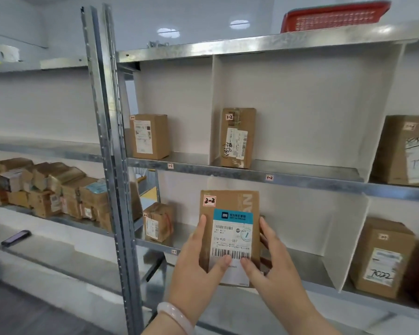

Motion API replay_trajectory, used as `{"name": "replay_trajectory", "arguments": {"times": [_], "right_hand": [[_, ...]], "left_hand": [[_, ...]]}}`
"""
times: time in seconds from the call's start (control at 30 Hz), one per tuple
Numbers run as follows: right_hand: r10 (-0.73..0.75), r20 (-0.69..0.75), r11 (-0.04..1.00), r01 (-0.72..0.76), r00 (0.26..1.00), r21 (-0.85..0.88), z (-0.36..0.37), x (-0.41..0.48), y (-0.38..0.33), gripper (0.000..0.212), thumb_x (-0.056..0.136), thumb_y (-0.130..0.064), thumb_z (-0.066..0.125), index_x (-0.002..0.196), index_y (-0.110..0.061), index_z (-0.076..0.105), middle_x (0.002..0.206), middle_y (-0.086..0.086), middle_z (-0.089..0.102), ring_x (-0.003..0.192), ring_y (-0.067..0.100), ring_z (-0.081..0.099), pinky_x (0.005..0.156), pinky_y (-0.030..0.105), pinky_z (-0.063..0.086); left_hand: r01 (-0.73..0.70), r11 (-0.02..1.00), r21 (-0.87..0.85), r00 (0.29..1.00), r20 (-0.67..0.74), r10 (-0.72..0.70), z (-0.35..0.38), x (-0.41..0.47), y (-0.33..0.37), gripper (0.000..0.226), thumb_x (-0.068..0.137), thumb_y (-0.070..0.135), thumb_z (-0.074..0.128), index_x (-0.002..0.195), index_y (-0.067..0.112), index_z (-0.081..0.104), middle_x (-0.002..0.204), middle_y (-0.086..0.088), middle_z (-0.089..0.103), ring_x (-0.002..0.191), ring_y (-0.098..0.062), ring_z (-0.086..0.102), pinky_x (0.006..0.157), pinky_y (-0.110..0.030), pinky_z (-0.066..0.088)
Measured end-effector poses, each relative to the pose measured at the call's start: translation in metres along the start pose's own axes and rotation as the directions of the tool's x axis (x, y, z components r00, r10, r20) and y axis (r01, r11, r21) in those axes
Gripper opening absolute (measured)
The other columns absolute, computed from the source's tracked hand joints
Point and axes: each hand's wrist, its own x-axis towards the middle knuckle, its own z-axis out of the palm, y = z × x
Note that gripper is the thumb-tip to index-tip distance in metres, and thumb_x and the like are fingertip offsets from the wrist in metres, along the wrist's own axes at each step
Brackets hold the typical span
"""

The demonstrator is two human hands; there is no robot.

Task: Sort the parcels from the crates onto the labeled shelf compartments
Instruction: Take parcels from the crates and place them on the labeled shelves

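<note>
You hold a flat brown cardboard parcel upright in front of the shelf's lower middle compartment. Its face toward you carries a handwritten "2-2" sticker (top left corner) and a white shipping label with a teal header and barcode.

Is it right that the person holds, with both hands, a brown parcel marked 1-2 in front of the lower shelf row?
Not quite. The head view shows the parcel held by the left hand and the right hand carrying a sticker marked 2-2, not 1-2. The rest is right: both hands, a brown parcel, in front of the lower shelf row.
</note>
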Motion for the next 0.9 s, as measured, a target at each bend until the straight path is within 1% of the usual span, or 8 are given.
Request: {"name": "replay_trajectory", "arguments": {"times": [0.17, 0.27, 0.37, 0.5, 0.63, 0.73, 0.8, 0.9], "right_hand": [[0.004, -0.068, 0.998, -0.009, 0.998, -0.069, 0.002, 0.026, 0.009, 0.091, 0.081, -0.025, 0.076, 0.136, -0.067, 0.017, 0.127, -0.047, 0.034, 0.124, -0.014, 0.038, 0.079, 0.001, 0.042], [0.009, -0.115, 0.994, -0.021, 0.993, -0.105, 0.005, 0.041, 0.014, 0.093, 0.081, -0.025, 0.076, 0.134, -0.07, 0.014, 0.125, -0.05, 0.031, 0.123, -0.018, 0.036, 0.079, -0.002, 0.039], [0.032, -0.172, 0.985, -0.06, 0.985, -0.161, 0.005, 0.046, 0.021, 0.093, 0.081, -0.028, 0.076, 0.136, -0.068, 0.012, 0.13, -0.047, 0.029, 0.123, -0.018, 0.035, 0.088, 0.009, 0.044], [0.095, -0.242, 0.969, -0.146, 0.966, -0.199, 0.001, 0.039, 0.037, 0.092, 0.08, -0.031, 0.075, 0.14, -0.063, 0.014, 0.133, -0.043, 0.03, 0.124, -0.016, 0.036, 0.098, 0.027, 0.046], [0.13, -0.292, 0.944, -0.208, 0.948, -0.257, -0.012, 0.028, 0.056, 0.094, 0.079, -0.028, 0.077, 0.141, -0.061, 0.014, 0.135, -0.043, 0.029, 0.13, -0.009, 0.035, 0.101, 0.026, 0.045], [0.186, -0.296, 0.913, -0.276, 0.937, -0.299, -0.026, 0.02, 0.076, 0.095, 0.078, -0.035, 0.077, 0.139, -0.064, 0.01, 0.134, -0.046, 0.026, 0.131, -0.009, 0.032, 0.104, 0.034, 0.045], [0.229, -0.301, 0.893, -0.323, 0.926, -0.314, -0.034, 0.015, 0.093, 0.098, 0.076, -0.038, 0.077, 0.136, -0.068, 0.005, 0.133, -0.047, 0.026, 0.131, -0.009, 0.033, 0.105, 0.039, 0.045], [0.269, -0.318, 0.873, -0.369, 0.909, -0.318, -0.046, 0.013, 0.12, 0.102, 0.076, -0.037, 0.077, 0.131, -0.073, -0.001, 0.135, -0.035, 0.034, 0.13, -0.003, 0.036, 0.106, 0.04, 0.044]], "left_hand": [[-0.065, 0.997, -0.045, 0.995, 0.067, 0.068, 0.012, 0.042, -0.015, 0.097, 0.081, 0.037, 0.078, 0.138, 0.074, 0.009, 0.117, 0.051, 0.037, 0.116, 0.021, 0.04, 0.077, 0.0, 0.042], [-0.098, 0.993, -0.069, 0.99, 0.1, 0.105, 0.021, 0.066, -0.024, 0.097, 0.081, 0.039, 0.078, 0.136, 0.076, 0.007, 0.122, 0.046, 0.04, 0.116, 0.018, 0.044, 0.077, -0.004, 0.046], [-0.114, 0.987, -0.109, 0.978, 0.163, 0.131, 0.034, 0.08, -0.032, 0.098, 0.081, 0.038, 0.077, 0.137, 0.074, 0.006, 0.135, 0.033, 0.043, 0.122, 0.008, 0.047, 0.096, -0.023, 0.051], [-0.132, 0.982, -0.138, 0.955, 0.247, 0.163, 0.057, 0.088, -0.045, 0.098, 0.08, 0.037, 0.079, 0.139, 0.072, 0.009, 0.138, 0.031, 0.042, 0.128, -0.002, 0.047, 0.105, -0.04, 0.049], [-0.117, 0.979, -0.166, 0.932, 0.322, 0.165, 0.09, 0.084, -0.055, 0.098, 0.079, 0.043, 0.078, 0.136, 0.075, 0.005, 0.143, 0.03, 0.036, 0.133, -0.004, 0.041, 0.108, -0.041, 0.045], [-0.084, 0.979, -0.185, 0.917, 0.371, 0.148, 0.117, 0.078, -0.064, 0.099, 0.078, 0.046, 0.077, 0.137, 0.075, 0.003, 0.137, 0.048, 0.025, 0.135, -0.002, 0.036, 0.111, -0.041, 0.041], [-0.041, 0.984, -0.174, 0.908, 0.404, 0.109, 0.136, 0.076, -0.07, 0.101, 0.077, 0.048, 0.077, 0.137, 0.074, 0.001, 0.141, 0.042, 0.027, 0.138, 0.001, 0.031, 0.114, -0.041, 0.037], [-0.015, 0.989, -0.15, 0.884, 0.46, 0.084, 0.167, 0.074, -0.08, 0.106, 0.078, 0.045, 0.078, 0.139, 0.072, -0.004, 0.133, 0.055, 0.019, 0.128, 0.024, 0.023, 0.113, -0.03, 0.032]]}}
